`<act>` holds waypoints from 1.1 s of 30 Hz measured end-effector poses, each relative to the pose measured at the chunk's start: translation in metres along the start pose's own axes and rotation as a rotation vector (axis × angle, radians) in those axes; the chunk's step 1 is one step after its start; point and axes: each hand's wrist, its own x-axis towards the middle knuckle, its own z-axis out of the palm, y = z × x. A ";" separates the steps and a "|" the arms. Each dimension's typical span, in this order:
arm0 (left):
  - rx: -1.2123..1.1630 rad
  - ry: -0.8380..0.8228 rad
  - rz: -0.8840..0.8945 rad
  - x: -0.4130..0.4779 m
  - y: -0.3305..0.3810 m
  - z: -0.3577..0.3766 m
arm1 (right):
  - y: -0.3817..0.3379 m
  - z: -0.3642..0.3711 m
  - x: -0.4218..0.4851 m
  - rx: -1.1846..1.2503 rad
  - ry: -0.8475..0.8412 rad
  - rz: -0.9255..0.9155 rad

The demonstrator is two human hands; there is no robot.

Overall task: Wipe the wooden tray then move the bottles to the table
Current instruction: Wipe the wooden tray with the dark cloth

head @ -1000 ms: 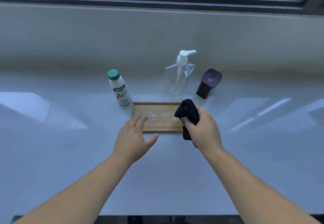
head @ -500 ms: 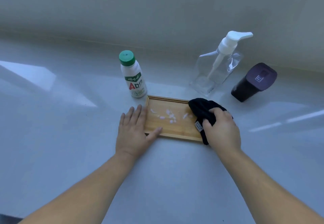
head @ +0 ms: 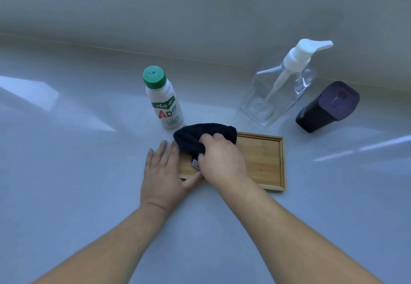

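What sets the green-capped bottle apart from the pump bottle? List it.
The green-capped bottle is opaque white with a printed label; the pump bottle is clear and unlabelled. The first has a flat screw cap, the second a white pump head. The first is rounded and smaller, the second angular and larger. Both stand upright behind the wooden tray.

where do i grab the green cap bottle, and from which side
Wrap the white body of the green cap bottle just below the cap, coming from its left. It stands upright, round and narrow; the left is open, while the cloth sits close at its right base.
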 end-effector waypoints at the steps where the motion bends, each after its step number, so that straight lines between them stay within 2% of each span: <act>1: -0.004 0.005 -0.002 0.000 0.001 -0.001 | 0.015 -0.008 -0.005 -0.016 -0.012 0.026; 5: -0.008 0.007 -0.006 -0.001 0.003 -0.006 | 0.084 -0.040 -0.029 -0.022 0.033 0.279; 8: -0.007 0.001 -0.008 -0.001 0.004 -0.007 | 0.104 -0.045 -0.031 0.015 0.101 0.417; 10: -0.003 0.001 -0.006 -0.001 0.004 -0.007 | 0.087 -0.036 -0.022 0.039 0.113 0.362; 15: -0.023 0.007 -0.002 -0.001 0.003 -0.004 | 0.002 0.000 0.009 0.084 0.052 0.056; 18: -0.058 0.009 -0.013 0.000 -0.001 -0.001 | -0.033 0.013 0.020 0.032 0.012 -0.022; 24: -0.063 0.015 0.000 0.000 0.000 -0.002 | -0.007 0.005 0.001 0.054 -0.194 -0.075; 29: -0.048 0.022 -0.023 -0.001 0.003 -0.004 | 0.052 -0.023 -0.020 0.071 -0.199 0.114; 33: -0.051 -0.003 -0.040 -0.001 0.006 -0.007 | 0.104 -0.052 -0.044 -0.110 -0.123 0.340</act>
